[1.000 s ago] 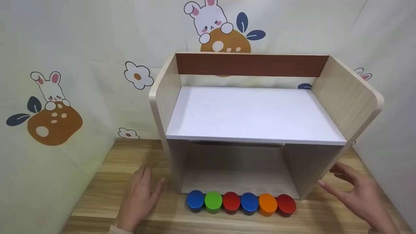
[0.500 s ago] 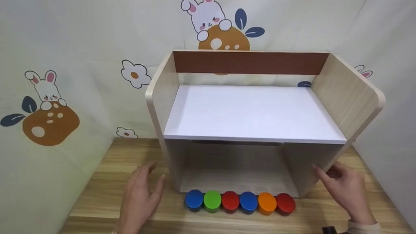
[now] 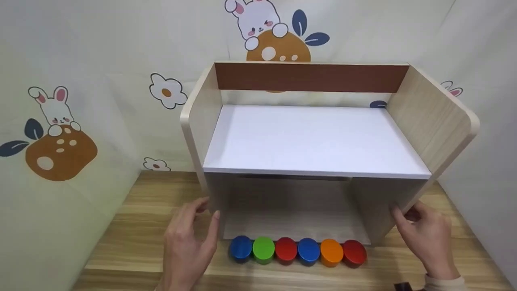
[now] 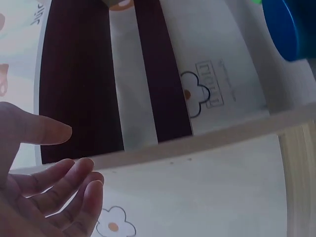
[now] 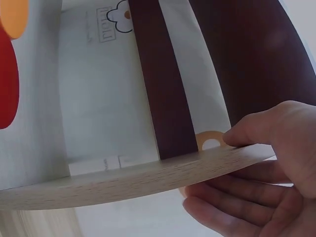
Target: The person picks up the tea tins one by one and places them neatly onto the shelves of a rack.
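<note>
A small wooden desktop shelf with a white middle board (image 3: 315, 139) stands upright on the table. My right hand (image 3: 426, 236) grips the front edge of its right side panel (image 3: 434, 117), thumb inside and fingers outside, as the right wrist view also shows with the panel edge (image 5: 113, 180) between them. My left hand (image 3: 188, 246) is beside the left side panel (image 3: 206, 117), thumb and fingers spread around its front edge. In the left wrist view a gap shows between the left thumb and fingers (image 4: 79, 177) at the panel edge (image 4: 217, 136).
Along the shelf's front base stands a row of several short round pieces: blue (image 3: 241, 248), green (image 3: 263, 250), red (image 3: 286, 250), another blue (image 3: 308, 251), orange (image 3: 331, 252) and a second red (image 3: 354, 253). Rabbit-patterned cloth (image 3: 121, 101) hangs behind the wood-grain table (image 3: 121, 250).
My right hand has moved in from beside the shelf and taken hold of its right panel. My left hand has moved right, up to the left panel. The shelf stays in place.
</note>
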Tool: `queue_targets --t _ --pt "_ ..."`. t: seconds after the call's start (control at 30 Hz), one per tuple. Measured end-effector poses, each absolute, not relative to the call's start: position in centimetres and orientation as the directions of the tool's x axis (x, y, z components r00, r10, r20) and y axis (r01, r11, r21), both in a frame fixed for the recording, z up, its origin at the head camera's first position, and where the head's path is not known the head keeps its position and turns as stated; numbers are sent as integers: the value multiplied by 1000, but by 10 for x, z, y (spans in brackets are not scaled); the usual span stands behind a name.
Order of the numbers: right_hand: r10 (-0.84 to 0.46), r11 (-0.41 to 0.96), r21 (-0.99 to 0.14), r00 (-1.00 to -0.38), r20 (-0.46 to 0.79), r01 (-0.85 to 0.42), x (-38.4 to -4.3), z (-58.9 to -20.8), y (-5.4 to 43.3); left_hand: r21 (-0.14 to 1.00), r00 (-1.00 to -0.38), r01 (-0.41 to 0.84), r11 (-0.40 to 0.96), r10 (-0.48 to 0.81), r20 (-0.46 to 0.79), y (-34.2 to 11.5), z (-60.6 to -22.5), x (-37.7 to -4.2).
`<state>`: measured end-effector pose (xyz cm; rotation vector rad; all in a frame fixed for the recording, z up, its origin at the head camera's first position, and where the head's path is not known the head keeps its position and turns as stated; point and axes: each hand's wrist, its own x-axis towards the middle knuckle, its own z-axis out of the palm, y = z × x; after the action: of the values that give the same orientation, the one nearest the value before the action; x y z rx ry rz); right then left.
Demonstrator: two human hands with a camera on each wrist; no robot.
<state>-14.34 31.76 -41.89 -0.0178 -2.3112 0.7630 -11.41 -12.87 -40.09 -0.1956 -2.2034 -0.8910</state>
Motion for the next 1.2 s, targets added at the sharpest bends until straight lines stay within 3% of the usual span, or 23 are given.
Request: queue_targets --t 0.2,0.4,0.5,0.73,0.93,1.2 --pt "234 822 -538 -750 619 -188 -144 -421 317 507 -684 458 730 -74 725 -114 -404 -115" --pt "250 801 -570 -763 596 -183 -145 -422 316 494 -718 495 715 16 696 -105 -410 -116" --pt "256 797 -576 -764 593 -181 -146 -422 316 493 -776 479 726 87 625 -103 -415 -117" --pt "262 800 -577 -769 584 -166 -146 -422 316 491 -917 369 790 222 331 -102 -434 -118" --pt "243 809 -558 -758 606 -187 -146 -424 315 437 -938 346 830 289 194 -105 -455 -124" --pt "253 816 -559 -777 577 -149 -144 -424 314 405 -936 351 844 328 128 -109 -468 -129"
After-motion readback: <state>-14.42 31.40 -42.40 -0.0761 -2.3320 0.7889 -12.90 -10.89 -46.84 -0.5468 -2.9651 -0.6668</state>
